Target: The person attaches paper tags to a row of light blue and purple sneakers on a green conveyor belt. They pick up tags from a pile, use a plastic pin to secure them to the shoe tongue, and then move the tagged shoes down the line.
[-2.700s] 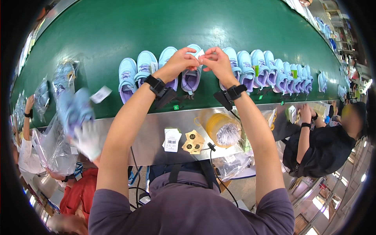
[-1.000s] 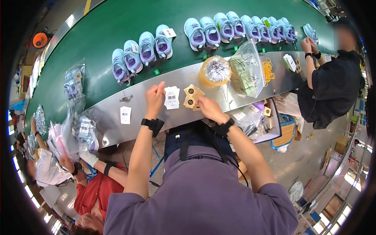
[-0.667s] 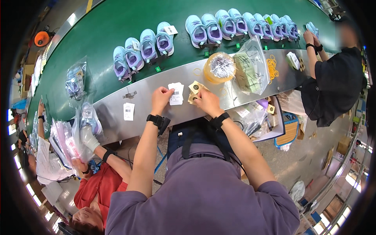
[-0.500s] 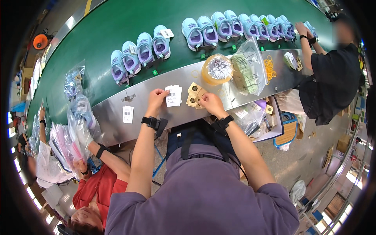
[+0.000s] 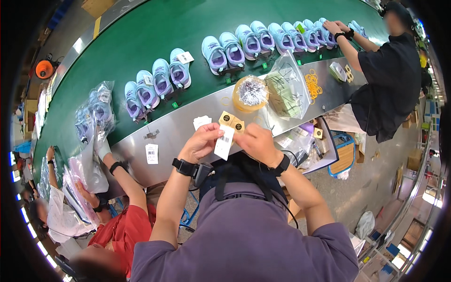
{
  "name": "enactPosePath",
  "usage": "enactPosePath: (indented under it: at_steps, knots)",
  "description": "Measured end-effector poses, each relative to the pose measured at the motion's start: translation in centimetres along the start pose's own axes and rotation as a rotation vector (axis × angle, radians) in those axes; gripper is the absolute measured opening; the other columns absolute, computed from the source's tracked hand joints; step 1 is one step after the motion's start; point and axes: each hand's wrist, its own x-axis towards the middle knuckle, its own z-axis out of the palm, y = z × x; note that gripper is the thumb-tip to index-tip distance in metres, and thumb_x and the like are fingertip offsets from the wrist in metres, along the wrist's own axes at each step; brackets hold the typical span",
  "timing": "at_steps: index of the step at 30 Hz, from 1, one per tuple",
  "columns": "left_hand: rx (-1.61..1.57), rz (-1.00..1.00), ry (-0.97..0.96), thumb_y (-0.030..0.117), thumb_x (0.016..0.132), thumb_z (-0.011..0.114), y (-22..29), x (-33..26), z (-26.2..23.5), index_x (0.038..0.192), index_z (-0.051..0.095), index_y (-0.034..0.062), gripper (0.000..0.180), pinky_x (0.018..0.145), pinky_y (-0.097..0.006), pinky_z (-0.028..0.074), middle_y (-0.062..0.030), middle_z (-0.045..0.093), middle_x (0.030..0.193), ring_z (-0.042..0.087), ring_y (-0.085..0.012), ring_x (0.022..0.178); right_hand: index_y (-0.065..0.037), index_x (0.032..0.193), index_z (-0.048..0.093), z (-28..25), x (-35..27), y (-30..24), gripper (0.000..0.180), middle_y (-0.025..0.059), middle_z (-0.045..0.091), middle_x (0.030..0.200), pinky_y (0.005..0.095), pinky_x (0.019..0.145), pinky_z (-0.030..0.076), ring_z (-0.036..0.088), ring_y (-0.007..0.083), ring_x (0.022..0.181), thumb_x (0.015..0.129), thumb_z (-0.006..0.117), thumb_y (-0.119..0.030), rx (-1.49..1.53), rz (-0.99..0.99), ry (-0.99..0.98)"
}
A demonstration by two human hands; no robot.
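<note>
My left hand (image 5: 203,142) pinches a white barcode hang tag (image 5: 224,143) at its upper edge, clear of the metal ledge. Close beside it, my right hand (image 5: 258,145) has its fingers drawn together; whatever they hold is hidden. Just beyond both hands lie several kraft-brown tags with round dark marks (image 5: 227,117). A stack of white tags (image 5: 202,121) rests partly behind my left hand. More white barcode tags (image 5: 151,154) lie farther left on the ledge. Past the brown tags stands a yellowish tub (image 5: 242,104) filled with white looped strings.
Light-blue sneakers (image 5: 162,81) line the green conveyor belt (image 5: 141,42). A clear bag of green slips (image 5: 287,89) and yellow rubber bands (image 5: 313,85) sit right of the tub. Below the ledge is a box of packets (image 5: 334,152). Co-workers (image 5: 390,80) work on both sides.
My left hand has lifted a white tag off its stack and brought it toward me and right. My right hand has drawn back from the brown tags. The sneakers have shifted left.
</note>
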Motion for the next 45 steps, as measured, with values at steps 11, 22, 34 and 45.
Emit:
enactPosePath:
  at_steps: [11,22,34,45]
  knots:
    - [0.381,0.538,0.307,-0.001,0.082,0.069,-1.3,0.9,6.8,0.096,0.06,0.001,0.017,0.076,-0.021,0.049,-0.0025,0.064,0.091,0.06,-0.0073,0.082,-0.003,0.1,0.06,-2.3,1.4,-1.5,0.015,0.0106,0.066,0.077,0.0307,0.06,0.05,0.065,0.0222,0.064,0.085,0.061,-0.005,0.355,0.544,0.152]
    - [0.494,0.577,0.288,-0.001,0.083,0.069,-2.3,2.0,8.6,0.092,0.059,0.0018,0.014,0.071,-0.02,0.048,-0.0002,0.063,0.088,0.059,-0.0054,0.077,-0.005,0.08,0.062,-3.0,2.0,0.3,0.007,0.006,0.064,0.066,0.0291,0.048,0.045,0.059,0.0176,0.051,0.075,0.067,-0.006,0.048,0.374,0.219]
    - [0.597,0.534,0.291,0.0,0.083,0.069,-2.6,3.7,9.9,0.093,0.059,0.0009,0.014,0.07,-0.02,0.048,-0.0009,0.062,0.09,0.059,-0.006,0.078,-0.006,0.077,0.059,-4.2,1.5,1.5,0.007,0.0071,0.064,0.064,0.0339,0.05,0.049,0.064,0.023,0.056,0.077,0.066,-0.009,0.025,0.471,0.184]
    - [0.952,0.881,0.332,-0.006,0.077,0.068,-3.9,5.8,10.3,0.085,0.061,0.0001,0.013,0.071,-0.029,0.049,-0.0075,0.064,0.09,0.062,-0.0187,0.081,-0.005,0.088,0.061,-4.1,1.3,2.6,0.006,0.0089,0.066,0.069,0.0351,0.05,0.048,0.065,0.0274,0.058,0.082,0.062,-0.008,0.152,0.567,0.262]
